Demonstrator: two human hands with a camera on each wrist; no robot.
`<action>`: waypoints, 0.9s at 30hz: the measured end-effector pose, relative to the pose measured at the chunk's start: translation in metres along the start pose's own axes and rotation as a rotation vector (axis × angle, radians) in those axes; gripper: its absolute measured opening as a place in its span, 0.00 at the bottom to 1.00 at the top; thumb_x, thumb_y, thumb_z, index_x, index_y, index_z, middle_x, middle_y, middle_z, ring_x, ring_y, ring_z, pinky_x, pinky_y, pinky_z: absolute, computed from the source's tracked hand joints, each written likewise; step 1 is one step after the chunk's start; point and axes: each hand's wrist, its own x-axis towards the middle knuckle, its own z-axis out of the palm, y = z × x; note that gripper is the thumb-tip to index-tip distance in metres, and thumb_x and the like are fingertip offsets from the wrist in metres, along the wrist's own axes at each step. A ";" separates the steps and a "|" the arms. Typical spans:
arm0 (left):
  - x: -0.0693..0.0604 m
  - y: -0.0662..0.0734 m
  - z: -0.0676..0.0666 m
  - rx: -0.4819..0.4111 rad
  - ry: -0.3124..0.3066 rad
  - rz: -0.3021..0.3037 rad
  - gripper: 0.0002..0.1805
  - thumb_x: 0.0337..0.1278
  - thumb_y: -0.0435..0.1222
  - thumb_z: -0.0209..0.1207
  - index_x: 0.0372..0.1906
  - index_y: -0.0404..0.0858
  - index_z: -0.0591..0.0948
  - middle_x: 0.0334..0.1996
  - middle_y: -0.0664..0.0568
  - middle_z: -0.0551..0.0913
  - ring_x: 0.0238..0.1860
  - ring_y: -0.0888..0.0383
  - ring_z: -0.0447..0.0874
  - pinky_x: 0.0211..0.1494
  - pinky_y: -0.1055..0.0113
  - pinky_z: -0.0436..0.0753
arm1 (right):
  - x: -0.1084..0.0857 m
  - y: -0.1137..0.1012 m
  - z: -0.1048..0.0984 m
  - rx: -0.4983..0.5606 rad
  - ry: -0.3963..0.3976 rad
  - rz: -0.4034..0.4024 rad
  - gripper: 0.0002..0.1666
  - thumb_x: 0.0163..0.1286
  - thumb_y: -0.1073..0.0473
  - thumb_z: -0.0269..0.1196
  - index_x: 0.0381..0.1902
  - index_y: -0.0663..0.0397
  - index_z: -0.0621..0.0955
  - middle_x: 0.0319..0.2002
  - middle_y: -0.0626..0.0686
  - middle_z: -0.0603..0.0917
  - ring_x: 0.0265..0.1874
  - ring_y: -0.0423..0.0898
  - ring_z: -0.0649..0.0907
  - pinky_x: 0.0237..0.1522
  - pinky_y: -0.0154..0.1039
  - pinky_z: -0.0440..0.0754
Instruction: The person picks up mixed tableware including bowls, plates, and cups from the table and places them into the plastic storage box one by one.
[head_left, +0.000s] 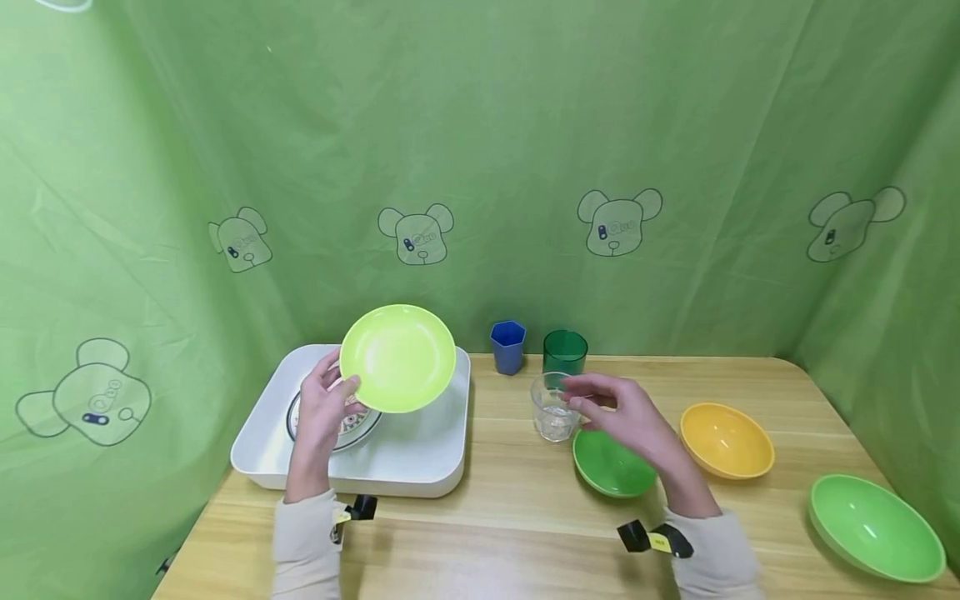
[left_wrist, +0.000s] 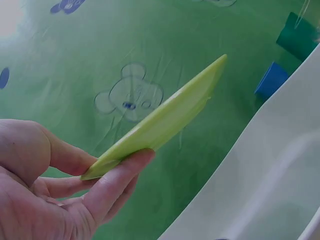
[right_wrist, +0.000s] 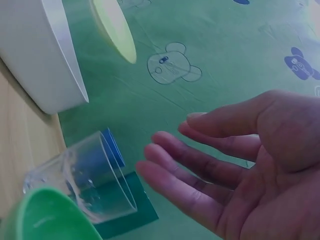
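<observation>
In the head view my left hand point(head_left: 324, 406) pinches the left edge of a lime-green plate point(head_left: 397, 358) between thumb and fingers. The plate is held tilted above a white basin point(head_left: 420, 467). A patterned plate point(head_left: 358, 429) lies in that basin, partly covered by the hand and the lime plate. My right hand point(head_left: 618, 414) hovers beside the rim of a clear glass point(head_left: 553, 412), its fingers loosely bent around nothing. In the right wrist view a gap shows between the fingertips and the glass. Under the right hand sits a green bowl point(head_left: 611, 467).
Behind the clear glass stand a blue cup point(head_left: 508, 348) and a dark green cup point(head_left: 565, 350). To the right are an orange bowl point(head_left: 726, 442) and a larger light green bowl point(head_left: 873, 529). A green curtain point(head_left: 510, 167) hangs along the wooden table's point(head_left: 510, 550) back and sides.
</observation>
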 end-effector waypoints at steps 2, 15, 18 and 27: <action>0.001 0.000 -0.005 0.010 0.015 -0.007 0.34 0.65 0.20 0.53 0.76 0.35 0.66 0.62 0.32 0.76 0.31 0.62 0.86 0.28 0.71 0.88 | -0.002 0.000 -0.004 -0.011 0.000 0.016 0.21 0.76 0.65 0.62 0.64 0.68 0.78 0.56 0.69 0.83 0.53 0.63 0.84 0.44 0.49 0.91; 0.002 0.001 -0.027 0.030 0.086 -0.065 0.34 0.69 0.22 0.53 0.78 0.36 0.64 0.66 0.31 0.73 0.29 0.66 0.85 0.29 0.73 0.88 | -0.012 0.001 -0.024 -0.121 0.016 0.037 0.21 0.76 0.64 0.62 0.63 0.67 0.78 0.54 0.65 0.85 0.51 0.58 0.85 0.44 0.44 0.91; 0.002 0.001 -0.031 0.027 0.098 -0.074 0.34 0.70 0.22 0.52 0.78 0.35 0.63 0.66 0.30 0.72 0.29 0.66 0.85 0.30 0.72 0.88 | -0.014 0.004 -0.030 -0.151 0.032 0.032 0.21 0.75 0.64 0.63 0.63 0.68 0.79 0.54 0.65 0.85 0.50 0.58 0.85 0.43 0.42 0.91; 0.001 0.001 -0.041 0.047 0.113 -0.081 0.33 0.71 0.24 0.50 0.79 0.35 0.60 0.68 0.31 0.71 0.31 0.68 0.84 0.30 0.72 0.88 | -0.018 0.013 -0.044 -0.203 0.067 0.059 0.22 0.75 0.62 0.64 0.63 0.65 0.79 0.55 0.63 0.85 0.53 0.59 0.84 0.45 0.34 0.87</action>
